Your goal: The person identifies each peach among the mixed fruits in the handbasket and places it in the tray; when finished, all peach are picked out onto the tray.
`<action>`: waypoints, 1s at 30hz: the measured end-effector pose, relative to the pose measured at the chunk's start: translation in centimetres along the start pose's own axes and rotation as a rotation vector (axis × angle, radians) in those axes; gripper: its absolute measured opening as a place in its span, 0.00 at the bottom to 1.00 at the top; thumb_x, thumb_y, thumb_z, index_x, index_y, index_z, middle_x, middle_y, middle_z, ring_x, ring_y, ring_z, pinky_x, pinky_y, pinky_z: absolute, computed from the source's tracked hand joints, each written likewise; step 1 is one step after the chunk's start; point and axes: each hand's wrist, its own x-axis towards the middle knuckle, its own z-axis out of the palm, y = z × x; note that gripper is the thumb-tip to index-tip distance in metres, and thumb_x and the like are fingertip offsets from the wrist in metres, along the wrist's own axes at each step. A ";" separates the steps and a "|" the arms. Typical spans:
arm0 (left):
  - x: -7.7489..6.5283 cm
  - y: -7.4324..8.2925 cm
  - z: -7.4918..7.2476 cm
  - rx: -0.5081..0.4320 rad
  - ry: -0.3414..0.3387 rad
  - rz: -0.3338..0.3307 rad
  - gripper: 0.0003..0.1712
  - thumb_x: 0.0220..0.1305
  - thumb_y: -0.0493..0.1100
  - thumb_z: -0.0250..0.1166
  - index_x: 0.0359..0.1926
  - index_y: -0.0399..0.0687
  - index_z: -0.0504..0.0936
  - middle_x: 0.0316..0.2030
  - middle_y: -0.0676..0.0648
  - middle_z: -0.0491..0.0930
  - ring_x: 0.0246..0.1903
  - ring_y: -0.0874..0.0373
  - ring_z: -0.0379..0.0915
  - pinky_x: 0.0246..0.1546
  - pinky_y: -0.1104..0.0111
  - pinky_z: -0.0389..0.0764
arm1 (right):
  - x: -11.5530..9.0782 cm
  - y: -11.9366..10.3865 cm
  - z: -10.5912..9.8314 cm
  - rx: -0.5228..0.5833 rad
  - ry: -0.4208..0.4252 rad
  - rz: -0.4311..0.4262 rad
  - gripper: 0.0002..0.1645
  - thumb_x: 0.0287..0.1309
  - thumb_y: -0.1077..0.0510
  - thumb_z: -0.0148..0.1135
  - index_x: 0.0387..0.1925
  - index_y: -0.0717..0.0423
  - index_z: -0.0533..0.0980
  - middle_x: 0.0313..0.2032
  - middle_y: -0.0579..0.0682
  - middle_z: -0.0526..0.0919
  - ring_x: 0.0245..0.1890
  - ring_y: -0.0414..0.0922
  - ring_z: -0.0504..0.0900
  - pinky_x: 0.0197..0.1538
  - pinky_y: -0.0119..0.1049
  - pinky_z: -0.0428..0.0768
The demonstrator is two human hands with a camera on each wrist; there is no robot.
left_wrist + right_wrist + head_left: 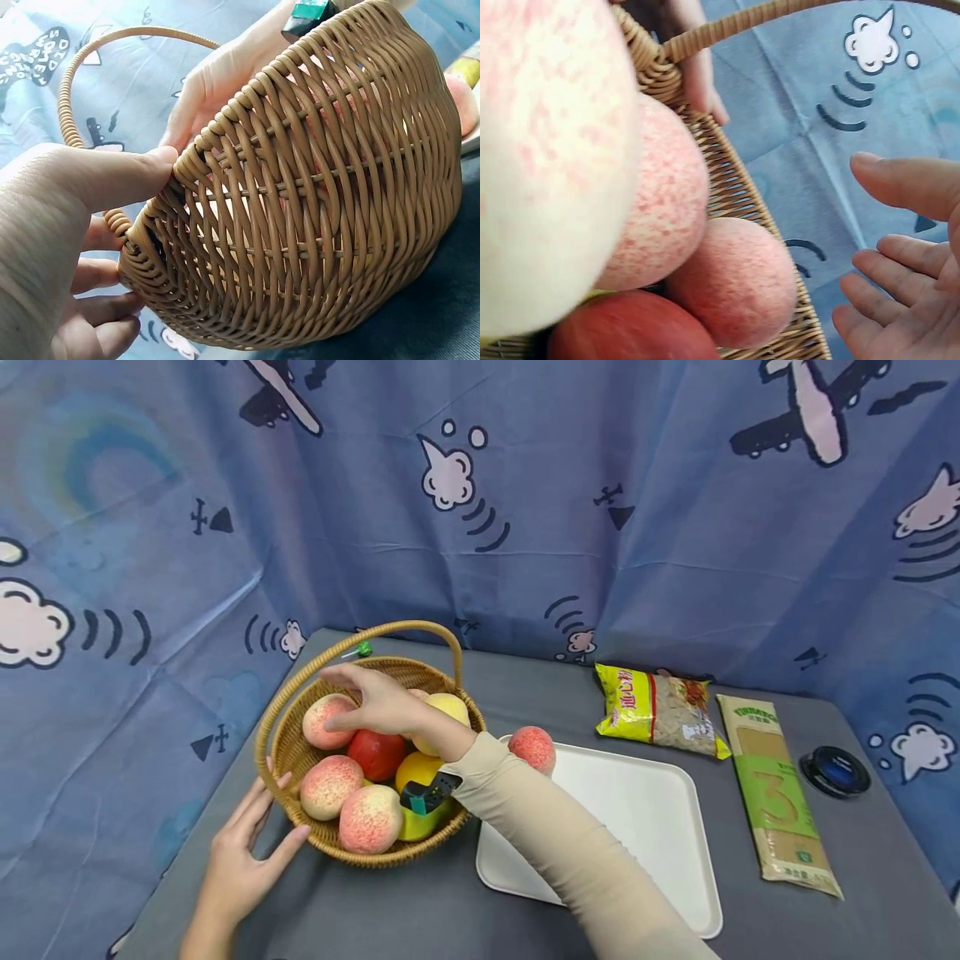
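At the left end of the table (420,910), the left hand (242,864) grips the edge of a wicker basket (371,860), its thumb on the near side of the rim and its fingers round the far side, by the foot of the arched handle (408,626). The basket holds a mixed heap of fruit. At its left side lies a pink-and-cream peach (317,727), with two more speckled peaches nearer the front, the left one (331,787) just beside the right one (371,820). A small green object (364,649) lies behind the basket.

In the middle of the heap sits a red fruit (377,756). Above it reaches the right hand (378,702), fingers loosely extended and thumb spread, grasping nothing; the right wrist view shows it apart from the fruit. Farther right in the basket are a yellow fruit (417,770), a green one (420,822) and a pale yellow one (447,708), partly behind the right forearm's beige sleeve (555,827).

Right of the basket, a pink peach (535,749) sits at the far left corner of a white tray (637,818). Beyond the tray lies a yellow bag (660,710), then a long green-and-tan packet (780,797), and finally a round, dark object (836,772). A blue patterned curtain (525,527) hangs behind.
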 end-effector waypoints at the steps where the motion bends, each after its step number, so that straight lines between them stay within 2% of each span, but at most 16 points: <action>1: 0.0 0.0 0.0 0.002 -0.002 -0.001 0.38 0.46 0.31 0.73 0.62 0.43 0.74 0.68 0.38 0.62 0.64 0.77 0.55 0.54 0.91 0.63 | 0.1 0.1 0.1 0.006 -0.001 0.010 0.41 0.55 0.60 0.67 0.68 0.57 0.61 0.68 0.52 0.65 0.69 0.42 0.62 0.70 0.36 0.65; 6: 0.1 0.1 0.0 0.012 -0.006 -0.008 0.38 0.46 0.31 0.73 0.62 0.44 0.74 0.68 0.40 0.62 0.63 0.78 0.56 0.53 0.91 0.63 | 0.7 0.1 0.7 -0.010 -0.007 0.042 0.40 0.55 0.62 0.67 0.67 0.60 0.61 0.67 0.53 0.66 0.69 0.44 0.62 0.69 0.33 0.66; 14: -0.1 -0.2 0.1 0.006 -0.003 0.000 0.39 0.46 0.31 0.73 0.62 0.44 0.73 0.68 0.40 0.61 0.63 0.77 0.56 0.53 0.90 0.62 | 1.4 1.4 1.2 -0.088 -0.012 0.080 0.40 0.55 0.58 0.66 0.68 0.56 0.62 0.67 0.49 0.67 0.68 0.41 0.63 0.67 0.26 0.65; 21: -0.2 0.1 0.1 0.032 -0.004 -0.047 0.39 0.46 0.33 0.74 0.62 0.47 0.74 0.69 0.43 0.61 0.62 0.78 0.55 0.52 0.91 0.62 | 1.5 2.0 1.6 -0.187 -0.007 0.127 0.40 0.55 0.56 0.67 0.68 0.52 0.63 0.66 0.48 0.67 0.64 0.43 0.67 0.64 0.30 0.70; 30: -0.1 -0.1 0.1 0.028 -0.001 -0.043 0.39 0.46 0.32 0.74 0.62 0.47 0.74 0.69 0.42 0.61 0.63 0.78 0.55 0.52 0.91 0.62 | 1.9 2.1 2.0 -0.244 0.017 0.197 0.40 0.54 0.57 0.68 0.68 0.47 0.64 0.66 0.48 0.67 0.62 0.45 0.70 0.60 0.32 0.73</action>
